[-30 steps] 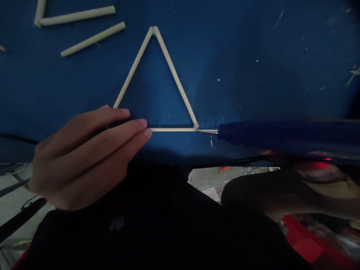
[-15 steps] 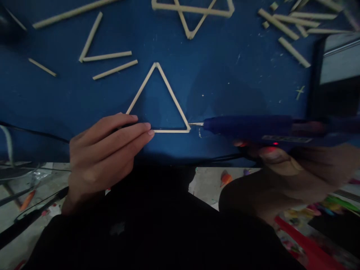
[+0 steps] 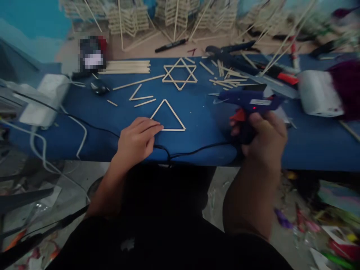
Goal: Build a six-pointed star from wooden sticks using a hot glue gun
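Observation:
My left hand (image 3: 137, 137) pinches the lower left corner of a triangle of thin wooden sticks (image 3: 174, 114), which lies flat on the blue table. The fingers cover that corner. My right hand (image 3: 264, 129) is wrapped round the handle of a blue glue gun (image 3: 239, 98) with an orange trigger and a small red light. Its metal nozzle points left, up and to the right of the triangle, apart from it. Beyond the triangle lies a six-pointed star of sticks (image 3: 180, 80). Two sticks in a V (image 3: 140, 98) and a loose stick (image 3: 144, 102) lie to its left.
Short stick pieces (image 3: 225, 80) are scattered at the back right, near a white block-like object (image 3: 319, 93). A white power strip (image 3: 46, 99) stands left with trailing cables. The glue gun's black cord (image 3: 197, 150) runs along the front edge. Several stick structures (image 3: 176, 17) line the back.
The glue gun has moved away from the triangle's lower right corner, up and to the right, in my right hand. My left hand stays at the lower left corner. The view has widened.

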The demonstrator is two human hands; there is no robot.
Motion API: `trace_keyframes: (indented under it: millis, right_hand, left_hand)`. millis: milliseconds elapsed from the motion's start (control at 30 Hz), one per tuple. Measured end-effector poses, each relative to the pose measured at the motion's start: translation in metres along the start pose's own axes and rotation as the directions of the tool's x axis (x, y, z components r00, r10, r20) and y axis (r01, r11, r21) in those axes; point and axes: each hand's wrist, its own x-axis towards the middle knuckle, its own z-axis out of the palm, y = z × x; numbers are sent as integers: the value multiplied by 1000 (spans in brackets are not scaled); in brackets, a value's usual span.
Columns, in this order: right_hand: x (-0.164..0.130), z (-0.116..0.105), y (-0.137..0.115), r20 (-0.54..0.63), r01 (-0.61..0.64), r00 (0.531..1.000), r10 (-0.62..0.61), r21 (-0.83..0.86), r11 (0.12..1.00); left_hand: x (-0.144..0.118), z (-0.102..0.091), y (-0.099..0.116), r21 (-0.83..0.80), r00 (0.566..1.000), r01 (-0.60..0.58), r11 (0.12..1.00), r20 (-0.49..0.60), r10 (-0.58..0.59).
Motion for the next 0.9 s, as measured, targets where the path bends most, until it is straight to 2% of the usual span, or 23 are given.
trace_keyframes:
  millis: [67, 167, 267, 367, 467, 533, 600, 700, 800, 900]
  right_hand:
    - [4, 3, 6, 49, 20, 999, -15, -98, 995]
    - [10, 9, 8, 65, 96, 994, -85, -189, 977]
    - [13, 15, 5, 40, 158, 987, -157, -451, 878]
    - [15, 19, 5, -21, 140, 979, -200, -641, 755]
    - [17, 19, 9, -36, 147, 970, -239, -697, 701]
    - [18, 19, 11, -28, 207, 950, -310, -687, 697]
    - [14, 18, 12, -25, 282, 921, -389, -647, 709]
    - [4, 17, 9, -18, 385, 872, -488, -590, 710]
    - [6, 18, 0, -11, 457, 832, -555, -553, 697]
    - [40, 29, -19, 6, 510, 822, -569, -452, 732]
  left_hand:
    - [1, 2, -4, 44, 998, 62, 997, 16, -63]
    - [11, -2, -5, 107, 973, 117, 987, 184, -135]
    - [29, -11, 1, 242, 901, 82, 967, 397, -175]
    - [46, -21, 11, 359, 829, 26, 933, 514, -221]
    - [59, -27, 18, 385, 769, -37, 922, 601, -220]
    - [64, -28, 19, 391, 734, -66, 918, 642, -221]
    - [65, -28, 19, 401, 717, -76, 913, 658, -229]
    - [62, -26, 13, 414, 734, -59, 909, 635, -241]
    - [64, -30, -1, 371, 819, 4, 929, 532, -216]
    - [87, -42, -21, 223, 913, 4, 975, 398, -94]
